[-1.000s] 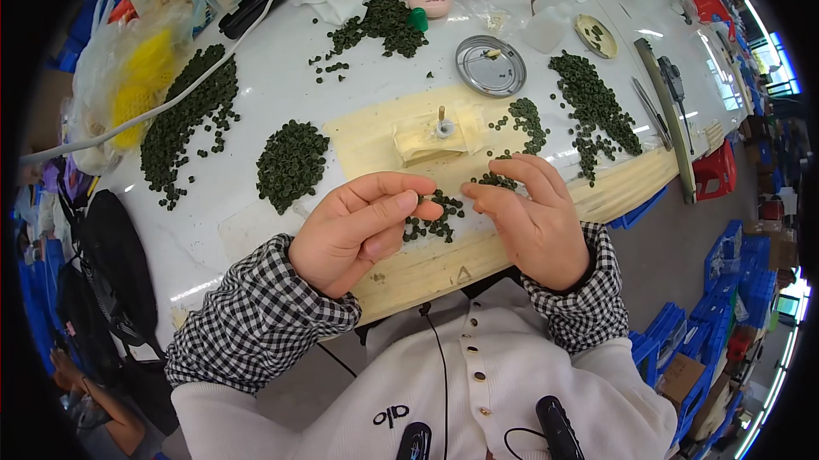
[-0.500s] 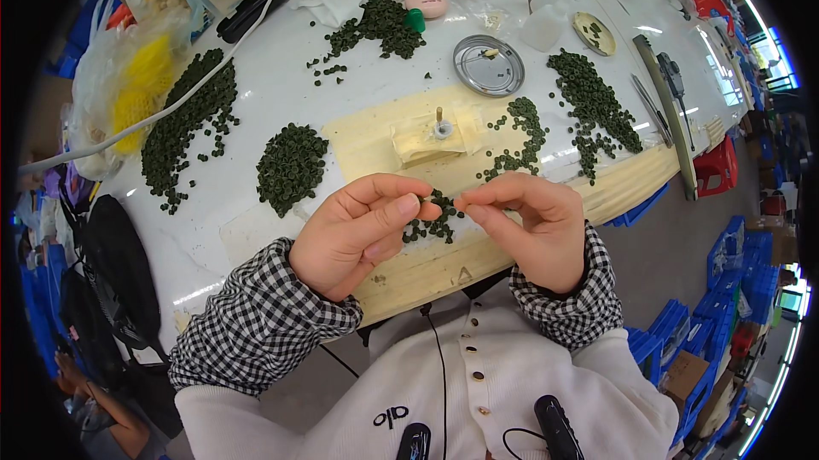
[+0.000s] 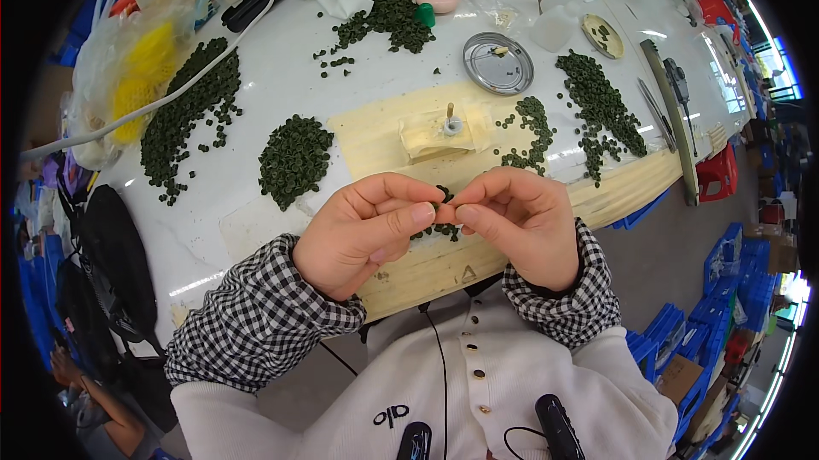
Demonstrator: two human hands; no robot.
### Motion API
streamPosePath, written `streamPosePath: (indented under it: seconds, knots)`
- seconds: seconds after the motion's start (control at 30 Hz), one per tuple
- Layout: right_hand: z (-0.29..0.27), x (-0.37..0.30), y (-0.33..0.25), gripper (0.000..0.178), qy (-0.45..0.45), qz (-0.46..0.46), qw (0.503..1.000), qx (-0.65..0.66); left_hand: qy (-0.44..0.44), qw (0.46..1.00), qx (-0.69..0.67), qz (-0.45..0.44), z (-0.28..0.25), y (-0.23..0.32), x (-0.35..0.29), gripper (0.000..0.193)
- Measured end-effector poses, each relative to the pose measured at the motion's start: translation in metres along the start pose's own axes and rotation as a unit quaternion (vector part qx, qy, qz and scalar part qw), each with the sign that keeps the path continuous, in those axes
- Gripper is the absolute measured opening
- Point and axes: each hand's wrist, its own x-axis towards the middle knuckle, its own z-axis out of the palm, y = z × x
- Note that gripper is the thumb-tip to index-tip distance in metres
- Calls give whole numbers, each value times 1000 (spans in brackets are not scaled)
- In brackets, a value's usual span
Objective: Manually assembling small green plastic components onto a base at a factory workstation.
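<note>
Over the table's near edge, my left hand pinches a small dark green piece between thumb and forefinger. My right hand has its thumb and forefinger pressed together right beside it, touching or almost touching the left fingertips. Whatever the right fingertips hold is too small to make out. Partly hidden beneath both hands lies a small heap of dark green pieces. Just beyond my hands stands a tape-wrapped block with an upright pin and a pale round collar.
More green pieces lie in piles: a round one, a long left one, a far one and a right one. A round metal lid sits behind the block. A white cable crosses the left side.
My right hand has moved slightly left, bringing its fingertips up against the left ones. The gap between the two pinches has closed. The view has shifted slightly.
</note>
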Motion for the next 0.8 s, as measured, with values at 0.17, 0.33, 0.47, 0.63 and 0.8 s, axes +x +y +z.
streamPosePath:
  seconds: [0.17,0.33,0.47,0.63,0.8]
  knots:
    - [1,-1,1,17,12,-12,999,-42,-7,1000,-10,14,0,-1,0,15]
    - [2,-1,1,18,16,-13,999,-36,-10,1000,-17,18,-1,-1,1,16]
    - [2,0,3,17,21,-10,999,-27,-14,1000,-16,18,-1,0,1,16]
    - [2,1,3,16,9,-17,999,-28,-15,1000,-7,21,-1,-1,1,16]
    - [2,2,3,14,0,-19,1000,-6,22,1000,21,10,0,-1,1,15]
